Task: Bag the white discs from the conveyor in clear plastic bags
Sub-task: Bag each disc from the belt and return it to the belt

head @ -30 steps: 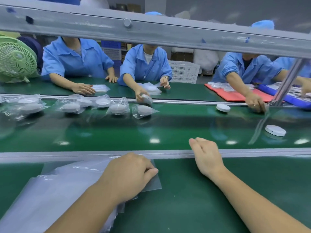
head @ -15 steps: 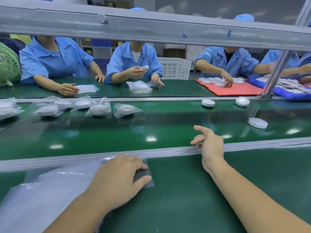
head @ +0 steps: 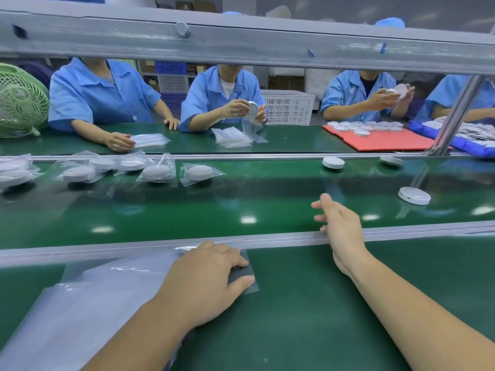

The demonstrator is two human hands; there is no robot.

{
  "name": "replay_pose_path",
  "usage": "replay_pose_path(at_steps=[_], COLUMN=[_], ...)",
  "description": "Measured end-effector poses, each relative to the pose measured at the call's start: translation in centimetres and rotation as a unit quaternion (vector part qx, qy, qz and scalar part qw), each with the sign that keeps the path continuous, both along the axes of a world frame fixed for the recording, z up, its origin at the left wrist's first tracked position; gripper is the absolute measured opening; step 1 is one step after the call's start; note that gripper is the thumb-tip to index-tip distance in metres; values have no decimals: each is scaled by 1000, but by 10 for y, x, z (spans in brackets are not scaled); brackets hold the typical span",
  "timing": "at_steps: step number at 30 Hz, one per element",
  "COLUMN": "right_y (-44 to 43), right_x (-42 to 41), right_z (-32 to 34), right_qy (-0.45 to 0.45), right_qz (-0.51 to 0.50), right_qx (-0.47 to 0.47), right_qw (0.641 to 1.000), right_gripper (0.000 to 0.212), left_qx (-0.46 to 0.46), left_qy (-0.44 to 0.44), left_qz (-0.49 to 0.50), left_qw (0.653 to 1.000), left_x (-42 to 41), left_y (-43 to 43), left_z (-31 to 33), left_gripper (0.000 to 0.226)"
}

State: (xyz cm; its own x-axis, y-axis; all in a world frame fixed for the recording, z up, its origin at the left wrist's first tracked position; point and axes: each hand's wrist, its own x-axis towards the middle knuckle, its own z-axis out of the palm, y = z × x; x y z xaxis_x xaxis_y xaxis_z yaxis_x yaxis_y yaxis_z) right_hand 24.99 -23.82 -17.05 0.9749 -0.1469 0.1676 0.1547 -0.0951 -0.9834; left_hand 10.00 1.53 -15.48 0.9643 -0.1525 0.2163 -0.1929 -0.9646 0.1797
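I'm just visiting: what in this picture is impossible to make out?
Head view, the only one:
Whether the left hand pinches one bag or only presses the clear bags: the hand's back hides its underside.
How many bags lie in that stack: too sheer to count.
The middle loose white disc: blurred, details lost.
The leftmost bagged discs: cut off by the left edge.

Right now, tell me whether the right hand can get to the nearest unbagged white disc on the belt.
Probably yes. The right hand is open past the rail, and only bare green belt lies between its fingers and the white disc.
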Motion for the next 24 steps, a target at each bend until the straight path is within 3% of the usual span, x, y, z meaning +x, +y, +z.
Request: replay_pose_path(at_steps=[3, 8, 13, 16, 20, 24], right_y=[1, 11, 19, 17, 11, 5], right_x=[-2, -5, -6, -5, -2, 1], right_z=[-1, -2, -5, -3, 2, 1], right_qy=[-8, -22, -12, -25, -7, 39], right_qz=[28, 50, 48, 3, -119, -137], right_qx=[-62, -174, -283, -274, -147, -66], right_qw=[998, 983, 958, 961, 982, 988], right_gripper=[22, 24, 46, 45, 61, 52], left_qx=[1, -2, 0, 1, -4, -4], left_qy=[2, 2, 4, 4, 5, 1], left_qz=[-2, -3, -5, -9, -11, -9], left_qw=[1000, 1000, 1000, 1000, 1000, 1000], left_x=[0, 0, 1, 1, 0, -1], left_y=[0, -1, -1, -2, -1, -5], left_z=[0, -1, -2, -1, -2, -2], left_gripper=[50, 50, 49, 49, 47, 46])
